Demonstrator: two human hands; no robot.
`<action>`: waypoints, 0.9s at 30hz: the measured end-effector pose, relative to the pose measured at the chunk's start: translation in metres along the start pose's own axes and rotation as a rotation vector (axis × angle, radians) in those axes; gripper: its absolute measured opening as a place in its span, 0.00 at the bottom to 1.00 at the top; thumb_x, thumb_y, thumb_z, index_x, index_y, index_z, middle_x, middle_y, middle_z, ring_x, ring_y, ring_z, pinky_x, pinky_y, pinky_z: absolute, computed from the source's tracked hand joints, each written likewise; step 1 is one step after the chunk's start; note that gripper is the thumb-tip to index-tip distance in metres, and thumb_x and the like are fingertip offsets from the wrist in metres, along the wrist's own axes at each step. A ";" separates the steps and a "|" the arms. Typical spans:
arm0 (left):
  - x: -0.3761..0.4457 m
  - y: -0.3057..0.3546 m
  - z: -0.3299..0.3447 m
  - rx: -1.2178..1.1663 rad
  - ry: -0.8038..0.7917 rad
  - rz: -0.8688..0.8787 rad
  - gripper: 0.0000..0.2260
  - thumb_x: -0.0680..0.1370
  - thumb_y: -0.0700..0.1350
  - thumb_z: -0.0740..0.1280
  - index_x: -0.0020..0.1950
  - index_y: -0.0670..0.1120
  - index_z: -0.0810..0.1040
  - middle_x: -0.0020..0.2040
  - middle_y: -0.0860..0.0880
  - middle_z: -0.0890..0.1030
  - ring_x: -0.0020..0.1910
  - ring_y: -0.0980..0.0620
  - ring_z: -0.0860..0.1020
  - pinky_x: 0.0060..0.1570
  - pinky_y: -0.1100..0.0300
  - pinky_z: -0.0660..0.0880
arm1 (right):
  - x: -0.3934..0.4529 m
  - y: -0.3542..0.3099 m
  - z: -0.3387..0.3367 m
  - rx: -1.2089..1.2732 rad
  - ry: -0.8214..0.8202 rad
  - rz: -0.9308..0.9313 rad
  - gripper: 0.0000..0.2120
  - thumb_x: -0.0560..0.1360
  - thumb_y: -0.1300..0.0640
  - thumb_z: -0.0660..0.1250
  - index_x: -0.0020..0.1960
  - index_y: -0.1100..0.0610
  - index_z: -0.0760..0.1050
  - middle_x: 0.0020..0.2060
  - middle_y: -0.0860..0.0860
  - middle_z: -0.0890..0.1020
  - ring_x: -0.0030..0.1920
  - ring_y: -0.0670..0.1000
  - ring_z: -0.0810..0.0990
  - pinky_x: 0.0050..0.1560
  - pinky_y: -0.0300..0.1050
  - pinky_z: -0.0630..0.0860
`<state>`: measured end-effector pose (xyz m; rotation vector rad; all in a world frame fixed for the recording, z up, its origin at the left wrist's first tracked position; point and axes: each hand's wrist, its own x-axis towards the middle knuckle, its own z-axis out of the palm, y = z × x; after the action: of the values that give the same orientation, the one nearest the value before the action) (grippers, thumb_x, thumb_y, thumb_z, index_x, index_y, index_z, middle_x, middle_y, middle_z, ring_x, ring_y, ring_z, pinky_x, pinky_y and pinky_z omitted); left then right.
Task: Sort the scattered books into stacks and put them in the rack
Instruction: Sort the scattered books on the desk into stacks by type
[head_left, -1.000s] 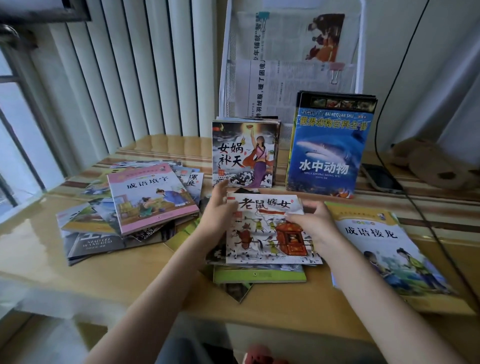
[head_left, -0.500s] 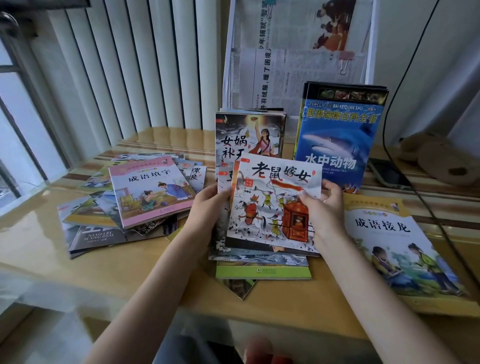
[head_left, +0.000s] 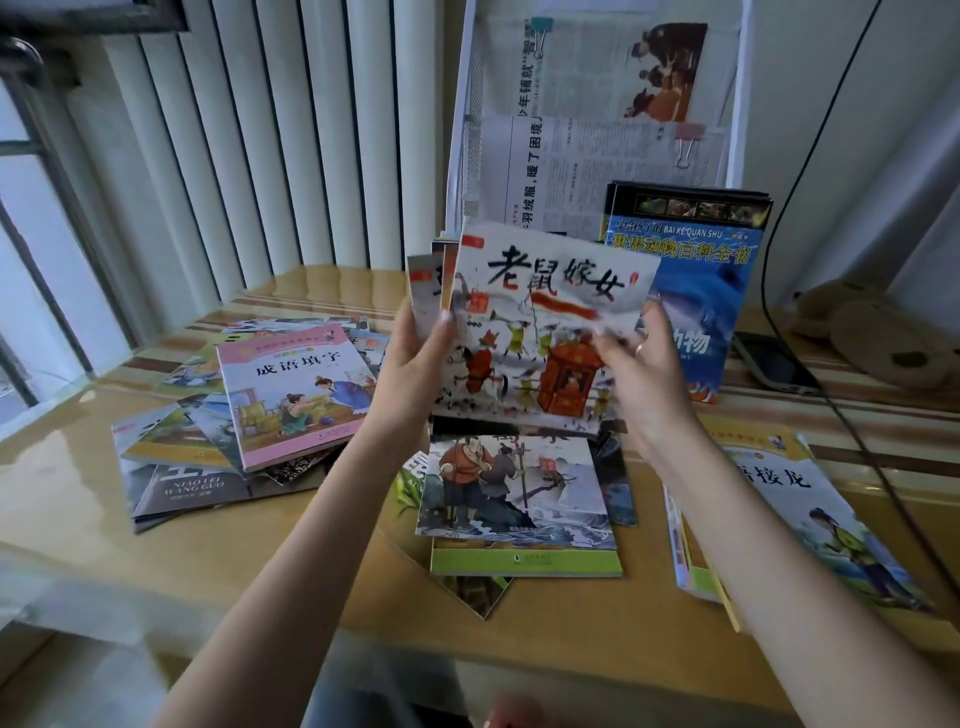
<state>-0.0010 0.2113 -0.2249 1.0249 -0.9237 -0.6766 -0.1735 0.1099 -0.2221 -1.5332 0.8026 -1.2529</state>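
— Two hands, left hand (head_left: 410, 364) and right hand (head_left: 641, 374), grasping thin picture books (head_left: 540, 332), lifted above desk's (head_left: 571, 649) middle
— Step: racking. Next, probably slot into rack (head_left: 462, 130) at back edge

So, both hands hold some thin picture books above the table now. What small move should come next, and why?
Probably carry the bundle forward to the white mesh rack and stand it in the space left of the blue shark encyclopedia. The left hand and right hand grip the picture books by the side edges, upright, cover facing the camera, just in front of the rack.
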 end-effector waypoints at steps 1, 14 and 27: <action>0.006 0.000 0.001 0.017 -0.021 0.041 0.23 0.81 0.48 0.60 0.74 0.53 0.57 0.61 0.49 0.78 0.56 0.50 0.79 0.51 0.53 0.80 | 0.001 -0.004 0.002 -0.025 -0.030 -0.032 0.15 0.78 0.61 0.63 0.63 0.53 0.66 0.56 0.46 0.78 0.59 0.52 0.77 0.62 0.55 0.74; 0.033 -0.040 -0.008 0.690 -0.019 0.186 0.36 0.77 0.33 0.61 0.77 0.53 0.47 0.73 0.46 0.65 0.67 0.44 0.69 0.62 0.48 0.72 | 0.029 0.030 0.011 -0.592 -0.024 -0.056 0.27 0.78 0.53 0.64 0.73 0.58 0.60 0.51 0.59 0.81 0.45 0.55 0.79 0.42 0.46 0.72; 0.089 -0.096 -0.010 1.089 0.050 0.245 0.43 0.71 0.24 0.56 0.76 0.46 0.34 0.78 0.48 0.36 0.77 0.49 0.44 0.63 0.62 0.64 | 0.081 0.104 0.057 -1.098 0.143 -0.122 0.32 0.77 0.62 0.65 0.76 0.58 0.54 0.65 0.59 0.69 0.58 0.56 0.75 0.53 0.48 0.77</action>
<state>0.0443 0.1046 -0.2876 1.8168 -1.3787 0.1278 -0.0896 0.0182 -0.2943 -2.3729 1.6762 -1.0339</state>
